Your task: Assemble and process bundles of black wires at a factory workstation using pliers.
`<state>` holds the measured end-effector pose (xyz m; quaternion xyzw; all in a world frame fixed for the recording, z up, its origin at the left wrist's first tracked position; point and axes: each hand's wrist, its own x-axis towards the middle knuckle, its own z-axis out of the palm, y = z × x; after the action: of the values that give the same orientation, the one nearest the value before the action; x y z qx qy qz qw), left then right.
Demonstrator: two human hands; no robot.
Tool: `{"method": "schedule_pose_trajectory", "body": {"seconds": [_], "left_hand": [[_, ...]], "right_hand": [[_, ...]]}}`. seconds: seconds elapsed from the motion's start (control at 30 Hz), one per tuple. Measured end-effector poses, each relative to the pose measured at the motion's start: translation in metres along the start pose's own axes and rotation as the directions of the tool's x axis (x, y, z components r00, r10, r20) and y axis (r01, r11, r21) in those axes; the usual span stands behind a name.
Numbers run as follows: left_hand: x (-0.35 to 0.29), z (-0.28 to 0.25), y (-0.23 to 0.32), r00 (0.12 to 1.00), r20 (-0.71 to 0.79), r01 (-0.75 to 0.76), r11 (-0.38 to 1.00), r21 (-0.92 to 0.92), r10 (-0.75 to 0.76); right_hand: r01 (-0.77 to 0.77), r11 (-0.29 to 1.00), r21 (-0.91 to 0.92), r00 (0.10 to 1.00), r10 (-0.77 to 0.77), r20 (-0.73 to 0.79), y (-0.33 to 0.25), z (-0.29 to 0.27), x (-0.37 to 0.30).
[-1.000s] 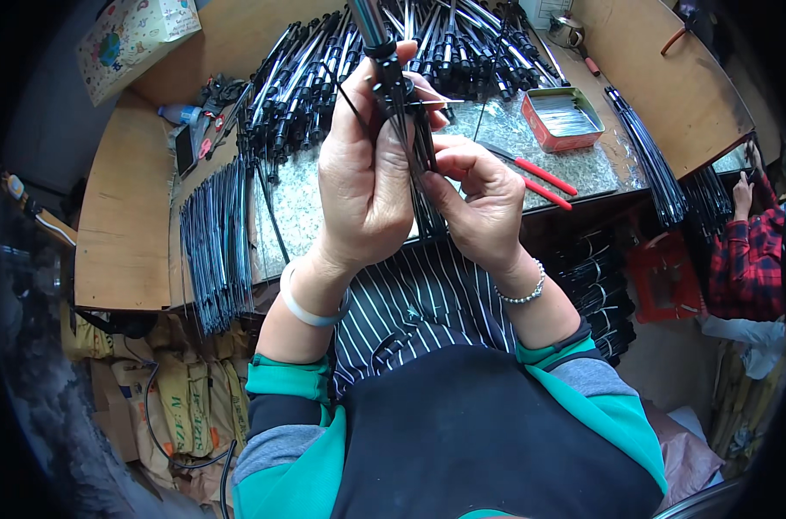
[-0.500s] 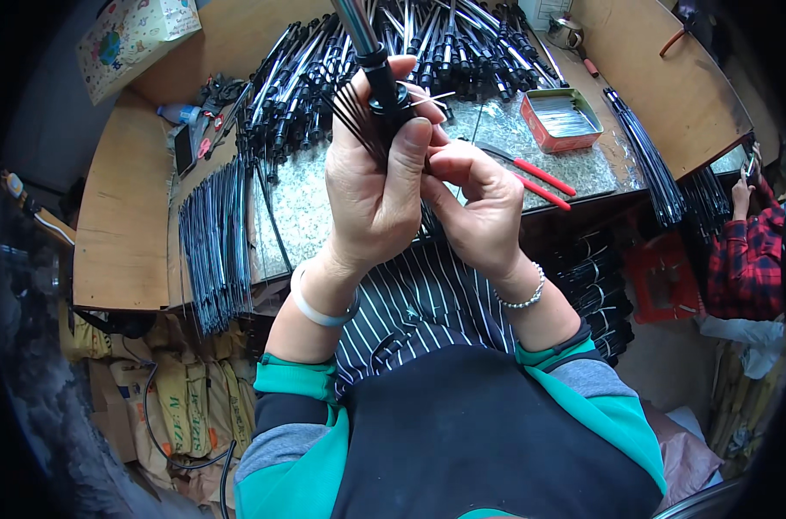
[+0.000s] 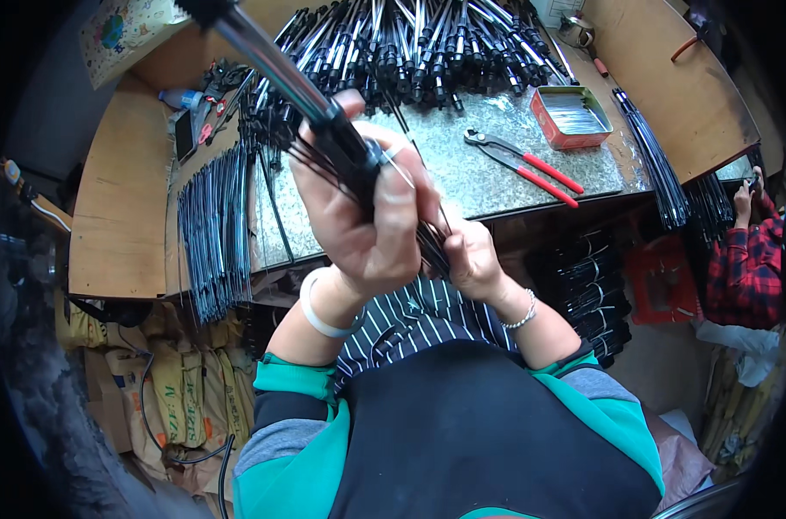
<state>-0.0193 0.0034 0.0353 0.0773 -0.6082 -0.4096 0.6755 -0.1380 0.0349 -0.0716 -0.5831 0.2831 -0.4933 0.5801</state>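
My left fingers (image 3: 395, 208) clamp a shaft (image 3: 276, 65) while my right fingers (image 3: 458, 259) pinch thin rods (image 3: 433, 246), seemingly unfinished, with spare rods (image 3: 213, 229) left and piled shafts (image 3: 436, 52) far.

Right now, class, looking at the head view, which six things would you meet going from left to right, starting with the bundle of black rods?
Left bundle of black rods → left hand → right hand → red tin → right bundle of black rods → co-worker's checked sleeve
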Motion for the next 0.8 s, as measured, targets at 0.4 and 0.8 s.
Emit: {"method": "schedule_pose_trajectory", "body": {"seconds": [0.4, 0.8], "left_hand": [[-0.065, -0.019, -0.005, 0.928, -0.005, 0.356, 0.885, 0.3, -0.371], [-0.081, -0.035, -0.008, 0.912, 0.093, 0.367, 0.896, 0.25, -0.4]], "right_hand": [[0.367, 0.375, -0.852, 0.702, -0.712, -0.011, -0.054, 0.014, 0.007], [0.504, 0.173, -0.846, 0.659, -0.71, 0.248, -0.063, 0.007, 0.007]]}}
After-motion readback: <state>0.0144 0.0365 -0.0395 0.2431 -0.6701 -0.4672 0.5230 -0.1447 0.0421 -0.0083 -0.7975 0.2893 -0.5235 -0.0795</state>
